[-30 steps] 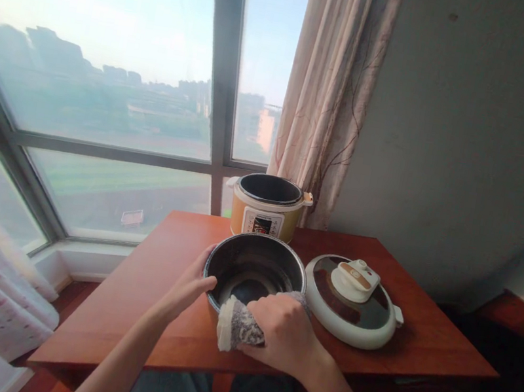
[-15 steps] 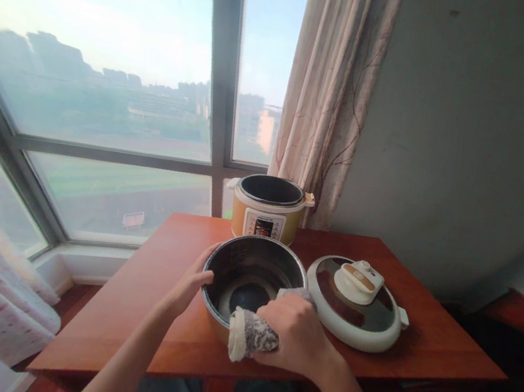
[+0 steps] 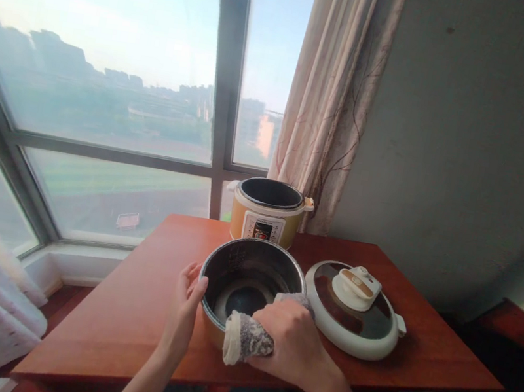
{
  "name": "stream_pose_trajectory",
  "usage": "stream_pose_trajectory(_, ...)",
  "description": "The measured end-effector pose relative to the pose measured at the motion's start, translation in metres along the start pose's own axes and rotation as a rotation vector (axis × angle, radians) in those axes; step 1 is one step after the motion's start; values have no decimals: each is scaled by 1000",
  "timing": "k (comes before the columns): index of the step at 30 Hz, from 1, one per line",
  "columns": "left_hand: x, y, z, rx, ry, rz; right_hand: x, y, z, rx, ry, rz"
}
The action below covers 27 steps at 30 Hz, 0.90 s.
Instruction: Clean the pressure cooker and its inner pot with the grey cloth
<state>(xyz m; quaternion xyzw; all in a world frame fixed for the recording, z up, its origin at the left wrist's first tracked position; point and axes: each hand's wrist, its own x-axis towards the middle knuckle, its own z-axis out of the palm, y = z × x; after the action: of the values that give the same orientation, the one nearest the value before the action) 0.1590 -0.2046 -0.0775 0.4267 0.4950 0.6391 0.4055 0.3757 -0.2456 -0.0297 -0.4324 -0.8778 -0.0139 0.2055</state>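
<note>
A dark metal inner pot [image 3: 249, 273] stands on the red-brown table [image 3: 139, 309], close to the near edge. My left hand [image 3: 185, 306] rests against the pot's left wall, thumb at the rim. My right hand [image 3: 291, 340] grips a grey and white cloth [image 3: 244, 339] and presses it on the pot's near right rim. Part of the cloth hangs outside the pot; another fold shows beyond my knuckles.
A yellow cooker body [image 3: 267, 211] without its pot stands at the table's far edge by the window. Its round lid [image 3: 353, 310] lies flat to the right of the pot. A curtain [image 3: 333, 88] hangs behind; a grey wall is on the right.
My left hand slid from the pot's far left rim down to its near left side. The right hand with the cloth stayed at the near right rim. The view shifted slightly.
</note>
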Motion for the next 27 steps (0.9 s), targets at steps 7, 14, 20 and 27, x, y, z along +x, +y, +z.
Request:
stream_pose_trajectory(7,-26,12,9,126,-96,72,9,-22,0,1,-44,37)
stream_pose_trajectory(14,-12,19,1,113,-193,93,8,-21,5,-5,-37,50)
stream_pose_trajectory(20,4,20,-8,108,-312,82,5,-16,5,-20,-44,15)
stream_pose_trajectory(27,17,32,-9,31,-434,23,-7,4,6,2,-16,-41)
